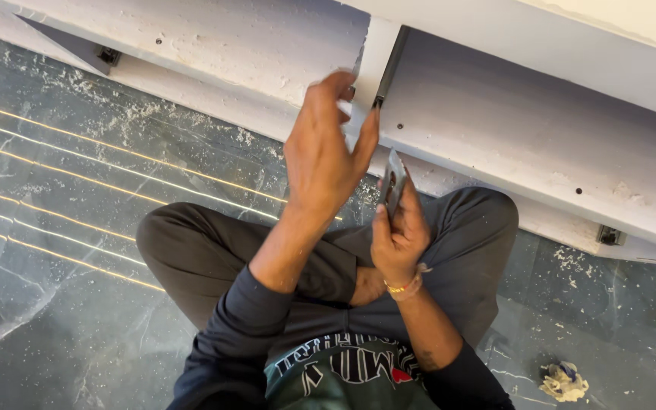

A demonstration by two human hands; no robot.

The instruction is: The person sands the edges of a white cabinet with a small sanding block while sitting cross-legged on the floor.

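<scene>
I sit cross-legged on the floor facing a white board panel point(510, 129). My left hand point(326, 152) is raised against the panel, its fingertips at the lower end of a dark narrow strip point(390, 64) set in a gap between two boards. Something small and dark shows at its fingers, too blurred to name. My right hand point(400, 231), with a beaded band at the wrist, is lower and closer to me. It grips a small flat grey metal plate point(393, 181), held upright just below the panel's edge.
Dark metal brackets sit under the panel at the left point(108, 55) and at the right point(610, 235). The dark stone floor point(77, 228) is dusted white, with thin yellow lines across it. A crumpled rag point(563, 381) lies at the lower right.
</scene>
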